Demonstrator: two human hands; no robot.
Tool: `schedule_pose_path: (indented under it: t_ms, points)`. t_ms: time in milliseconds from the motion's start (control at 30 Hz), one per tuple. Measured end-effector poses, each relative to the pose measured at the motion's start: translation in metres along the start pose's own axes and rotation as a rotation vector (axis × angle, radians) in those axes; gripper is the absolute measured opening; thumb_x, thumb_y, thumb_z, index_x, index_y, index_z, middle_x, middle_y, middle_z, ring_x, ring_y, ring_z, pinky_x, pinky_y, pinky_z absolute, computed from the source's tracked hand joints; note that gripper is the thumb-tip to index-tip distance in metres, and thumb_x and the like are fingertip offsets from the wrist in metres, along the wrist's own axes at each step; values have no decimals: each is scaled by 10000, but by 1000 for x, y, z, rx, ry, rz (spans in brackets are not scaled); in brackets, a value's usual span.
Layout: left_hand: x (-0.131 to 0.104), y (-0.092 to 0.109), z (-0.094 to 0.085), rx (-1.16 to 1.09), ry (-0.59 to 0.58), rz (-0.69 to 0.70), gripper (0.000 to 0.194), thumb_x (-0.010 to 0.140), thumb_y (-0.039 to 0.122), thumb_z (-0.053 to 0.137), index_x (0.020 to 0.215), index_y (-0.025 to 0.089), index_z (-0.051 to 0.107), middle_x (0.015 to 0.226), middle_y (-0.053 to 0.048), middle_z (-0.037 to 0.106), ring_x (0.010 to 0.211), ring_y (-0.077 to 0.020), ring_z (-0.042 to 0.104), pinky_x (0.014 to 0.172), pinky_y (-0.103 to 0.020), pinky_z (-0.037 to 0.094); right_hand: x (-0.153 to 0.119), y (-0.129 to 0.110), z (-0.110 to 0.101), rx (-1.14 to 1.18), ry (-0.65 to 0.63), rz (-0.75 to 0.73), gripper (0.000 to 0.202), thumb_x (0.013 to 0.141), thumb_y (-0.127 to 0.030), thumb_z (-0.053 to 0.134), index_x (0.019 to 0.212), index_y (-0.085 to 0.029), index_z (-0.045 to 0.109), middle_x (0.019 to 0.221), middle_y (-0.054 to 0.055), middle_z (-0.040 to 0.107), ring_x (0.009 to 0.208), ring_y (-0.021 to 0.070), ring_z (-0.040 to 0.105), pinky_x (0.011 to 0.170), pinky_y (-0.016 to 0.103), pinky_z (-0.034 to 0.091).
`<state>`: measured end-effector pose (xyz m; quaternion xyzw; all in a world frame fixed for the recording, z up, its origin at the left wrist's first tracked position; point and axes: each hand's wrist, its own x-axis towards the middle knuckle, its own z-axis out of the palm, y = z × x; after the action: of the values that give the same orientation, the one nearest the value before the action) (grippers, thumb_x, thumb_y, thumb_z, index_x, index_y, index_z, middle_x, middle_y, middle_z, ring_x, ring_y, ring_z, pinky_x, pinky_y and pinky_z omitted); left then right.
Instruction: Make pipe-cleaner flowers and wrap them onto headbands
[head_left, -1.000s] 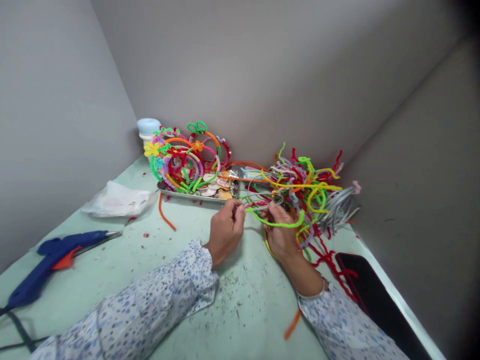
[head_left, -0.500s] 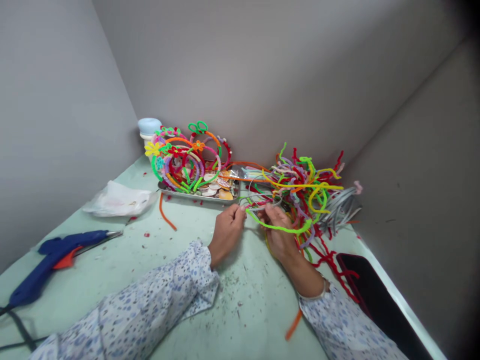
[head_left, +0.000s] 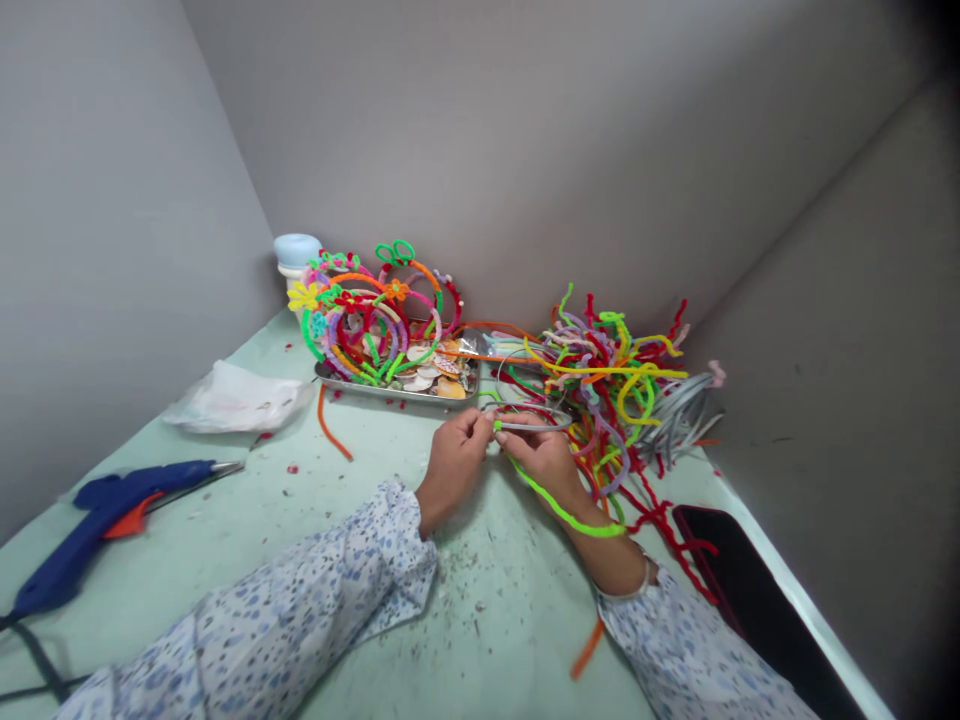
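Observation:
My left hand [head_left: 453, 458] is closed in a pinch on one end of a thin grey headband [head_left: 546, 428], whose loop reaches to the right over my other hand. At that same end my right hand [head_left: 553, 468] pinches a bright green pipe cleaner [head_left: 556, 512]. A small bit of green sits around the band between the fingertips of both hands. The loose length of the pipe cleaner hangs across my right wrist. My fingers partly hide the wrapped spot.
Finished colourful headbands [head_left: 367, 320] lie on a metal tray [head_left: 405, 394] of small cut-outs. To the right is a tangled pile of pipe cleaners [head_left: 600, 360], with grey bands [head_left: 679, 410] beside it. A blue glue gun [head_left: 112, 510], plastic bag [head_left: 236, 398] and phone [head_left: 750, 580] lie around.
My right hand has moved left, its thumb and finger closing on the green pipe cleaner beside my left fingertips. The strand's free end has swung down over my right wrist.

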<state>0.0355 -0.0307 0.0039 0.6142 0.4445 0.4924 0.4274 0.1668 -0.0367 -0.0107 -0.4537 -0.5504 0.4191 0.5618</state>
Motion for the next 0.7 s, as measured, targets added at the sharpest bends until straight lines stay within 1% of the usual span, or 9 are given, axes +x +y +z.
schedule_pose_path:
  t_ms: [67, 267, 467, 567, 700]
  points:
    - [0, -1, 0, -16, 0, -10, 367, 864, 399, 443, 577, 174, 398, 515, 53, 359, 514, -89, 322, 520, -229, 252, -1, 0, 1, -31, 23, -14, 194, 710, -302, 674, 873, -199, 694, 815, 37, 704, 700, 169, 630, 646, 300, 506]
    - [1, -2, 2, -74, -14, -43, 367, 859, 419, 447, 589, 174, 400, 507, 57, 348, 498, -82, 303, 505, -224, 240, -1, -4, 2, -108, 47, -91, 159, 738, -256, 640, 870, -200, 708, 885, 45, 705, 816, 189, 639, 754, 325, 508]
    - [2, -1, 2, -105, -15, -43, 364, 851, 415, 461, 585, 171, 408, 511, 59, 346, 495, -79, 295, 497, -223, 245, -1, -6, 2, -169, 75, -143, 138, 752, -231, 632, 852, -208, 725, 894, 53, 706, 884, 202, 635, 850, 355, 481]
    - [2, 0, 2, -103, -20, -47, 365, 849, 416, 462, 584, 171, 410, 511, 59, 344, 493, -78, 296, 494, -223, 246, -2, -6, 1, -177, 68, -163, 142, 764, -223, 624, 862, -214, 726, 897, 52, 704, 898, 201, 633, 855, 354, 479]
    - [2, -1, 2, -116, -24, -57, 360, 844, 411, 467, 582, 169, 420, 505, 61, 345, 481, -74, 292, 491, -221, 248, -2, -6, 2, -190, 78, -183, 129, 766, -221, 627, 850, -213, 724, 879, 47, 705, 862, 193, 634, 828, 341, 485]
